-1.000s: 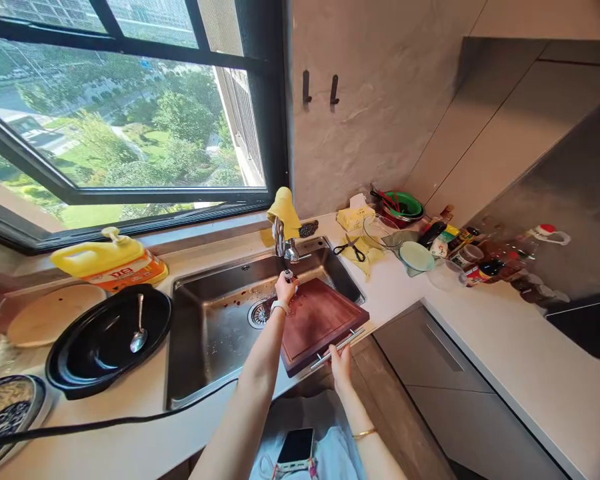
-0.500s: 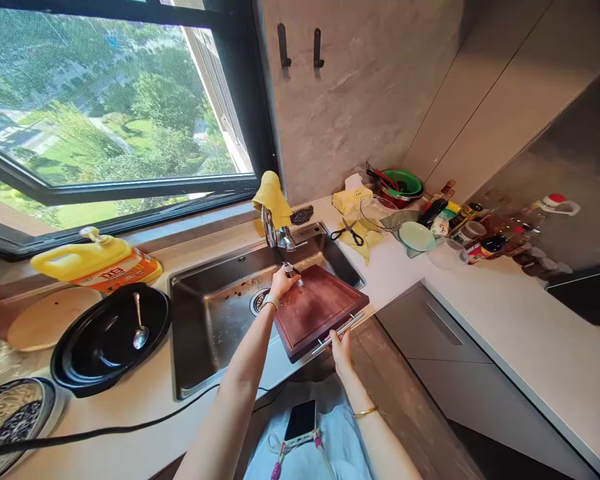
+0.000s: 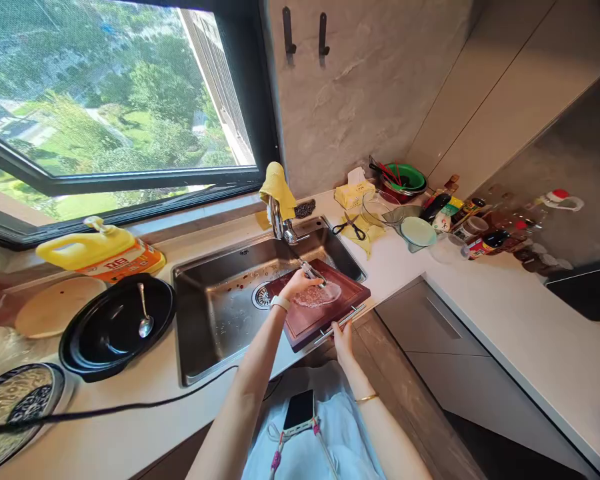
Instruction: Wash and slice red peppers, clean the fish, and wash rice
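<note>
A reddish-brown wooden cutting board (image 3: 303, 325) lies tilted over the front right part of the steel sink (image 3: 200, 340). My left hand (image 3: 298, 285) is closed around a pull-out faucet sprayer (image 3: 309, 269), and water from it spreads in a pool on the board. At the near edge my right hand (image 3: 343, 339) grips the board's metal bar handle (image 3: 359, 311). Behind the board stands the chrome faucet (image 3: 275, 220) with a yellow cloth (image 3: 279, 190) draped over it. Small brown bits lie in the sink near its drain (image 3: 263, 295).
Left of the sink are a black basin (image 3: 105, 333) with a spoon (image 3: 145, 310), a yellow jug (image 3: 100, 250) and a black cord (image 3: 150, 405). Scissors (image 3: 350, 227), a tissue pack (image 3: 354, 192), glass bowls and several bottles stand on the right. The window (image 3: 120, 100) is tilted open.
My left hand has moved right over the board with the sprayer, and the water now spreads wider. The board has tipped slightly; my right hand keeps hold of its handle.
</note>
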`<state>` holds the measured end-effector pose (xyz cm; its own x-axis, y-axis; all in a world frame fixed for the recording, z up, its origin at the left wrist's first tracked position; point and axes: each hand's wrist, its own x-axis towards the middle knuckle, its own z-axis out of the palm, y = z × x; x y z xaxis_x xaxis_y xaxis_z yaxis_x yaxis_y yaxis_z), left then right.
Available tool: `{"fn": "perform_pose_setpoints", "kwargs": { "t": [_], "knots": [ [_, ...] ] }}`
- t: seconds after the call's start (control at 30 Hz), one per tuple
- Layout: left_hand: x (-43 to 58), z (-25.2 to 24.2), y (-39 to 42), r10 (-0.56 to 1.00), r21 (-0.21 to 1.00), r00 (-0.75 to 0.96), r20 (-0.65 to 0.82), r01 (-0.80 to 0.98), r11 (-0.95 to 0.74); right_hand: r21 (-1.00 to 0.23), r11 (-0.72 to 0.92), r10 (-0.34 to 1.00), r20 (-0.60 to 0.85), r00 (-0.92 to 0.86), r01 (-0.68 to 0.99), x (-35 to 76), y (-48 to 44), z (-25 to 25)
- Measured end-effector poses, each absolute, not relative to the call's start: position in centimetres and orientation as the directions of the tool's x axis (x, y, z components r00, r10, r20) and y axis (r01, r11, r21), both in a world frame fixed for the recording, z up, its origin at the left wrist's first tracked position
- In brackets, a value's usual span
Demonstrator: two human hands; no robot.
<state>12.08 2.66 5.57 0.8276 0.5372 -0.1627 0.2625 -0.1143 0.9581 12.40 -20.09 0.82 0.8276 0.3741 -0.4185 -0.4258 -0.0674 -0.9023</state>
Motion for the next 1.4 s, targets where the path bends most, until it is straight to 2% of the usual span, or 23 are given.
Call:
{"fn": "perform_pose_setpoints", "kwargs": {
  "t": [0.13,0.3,0.4,0.57,0.7,0.83,1.0,1.2,1.27,1.4],
  "knots": [
    [14.4,5.2,1.0,0.699,0.953,0.703,-0.129,0.284,-0.109,-0.905,-0.055,0.386,-0.408,0.827,-0.421,12.4,-20.1,0.5],
    [12.9,4.3,2.4,0.819,0.883,0.562,-0.114,0.436,-0.176,-0.898,-0.04,0.403,-0.416,0.815,-0.439,12.4,-20.0,0.8],
    [10.3,4.8,4.7,0.769,0.784,0.625,-0.136,0.542,-0.302,-0.89,-0.047,0.405,-0.432,0.806,-0.454,12.4,-20.1,1.1],
    [6.3,6.5,7.4,0.543,0.696,0.788,-0.291,0.564,-0.445,-0.879,-0.056,0.381,-0.457,0.804,-0.473,12.5,-20.1,1.3],
    [5.4,7.3,7.5,0.581,0.62,0.76,-0.293,0.613,-0.489,-0.883,-0.052,0.373,-0.45,0.812,-0.466,12.5,-20.1,1.0],
    [6.6,7.3,6.0,0.567,0.655,0.774,-0.284,0.588,-0.475,-0.892,-0.055,0.379,-0.435,0.817,-0.449,12.4,-20.1,0.4],
    [9.3,7.6,3.5,0.652,0.729,0.74,-0.163,0.536,-0.426,-0.894,-0.06,0.396,-0.43,0.811,-0.445,12.4,-20.3,0.0],
    [10.0,11.8,6.3,0.815,0.695,0.577,0.049,0.566,-0.443,-0.89,-0.069,0.387,-0.441,0.81,-0.451,12.5,-20.4,-0.4],
    [9.7,13.6,7.5,0.822,0.679,0.558,0.115,0.56,-0.475,-0.891,-0.071,0.383,-0.44,0.812,-0.449,12.5,-20.4,-0.5],
    [9.6,15.9,8.2,0.814,0.646,0.559,0.154,0.567,-0.511,-0.885,-0.061,0.389,-0.447,0.806,-0.461,12.5,-20.3,-0.5]
  ]
}}
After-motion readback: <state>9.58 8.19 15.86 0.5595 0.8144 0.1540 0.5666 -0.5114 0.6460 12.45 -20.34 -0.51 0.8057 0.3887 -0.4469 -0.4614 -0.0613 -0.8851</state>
